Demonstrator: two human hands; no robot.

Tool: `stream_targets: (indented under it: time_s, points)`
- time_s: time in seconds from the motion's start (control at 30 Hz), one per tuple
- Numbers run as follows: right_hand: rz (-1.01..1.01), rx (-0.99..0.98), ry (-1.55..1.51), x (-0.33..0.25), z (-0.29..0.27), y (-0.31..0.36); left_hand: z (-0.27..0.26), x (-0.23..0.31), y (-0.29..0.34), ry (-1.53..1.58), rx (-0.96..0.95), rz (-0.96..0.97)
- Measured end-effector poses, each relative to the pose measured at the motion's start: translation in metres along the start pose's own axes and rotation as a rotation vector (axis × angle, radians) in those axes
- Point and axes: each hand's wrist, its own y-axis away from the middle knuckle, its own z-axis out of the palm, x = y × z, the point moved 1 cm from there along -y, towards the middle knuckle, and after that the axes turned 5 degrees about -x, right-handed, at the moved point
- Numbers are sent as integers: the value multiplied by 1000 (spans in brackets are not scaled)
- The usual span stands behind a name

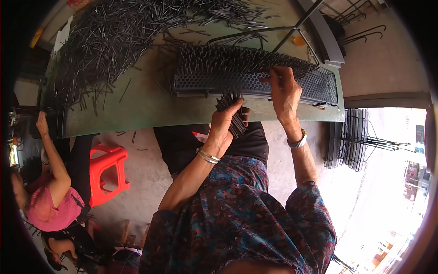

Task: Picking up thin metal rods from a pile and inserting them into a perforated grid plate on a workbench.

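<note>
Gripping a bundle of dark pins (233,114), the left hand (224,124) is closed around it just below the perforated rack (255,77). The right hand (284,89) is pressed on the rack's front edge, fingers pinched on one pin, which is best kept upright. Left of the rack, loose pins (114,41) are heaped on the green table (141,105); a red stool (107,171) is seen below.

A single head-worn fisheye camera looks steeply down and forward over the person's chest and forearms onto a green table (137,105) close in front. Straight edges bow toward the dark round rim. The table fills the upper half, the concrete floor (146,169) the lower left, bright street at the right edge.
</note>
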Motion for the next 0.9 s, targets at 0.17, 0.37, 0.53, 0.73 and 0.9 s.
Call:
stream_targets:
  time_s: [0.17,0.37,0.53,0.73,0.9]
  points:
    - [1,-33,-35,7,5,3,-2,-1,2,-14,4,15]
    - [-15,-167,63,1,-5,-6,-6,-2,-1,-26,7,10]
    - [-121,-187,88,8,-9,-24,-4,-1,-2,-7,8,3]
    - [-80,-399,67,3,-18,-47,-4,0,0,3,20,-1]
    - [-79,-493,7,11,-15,-50,-7,-2,-1,38,17,-12]
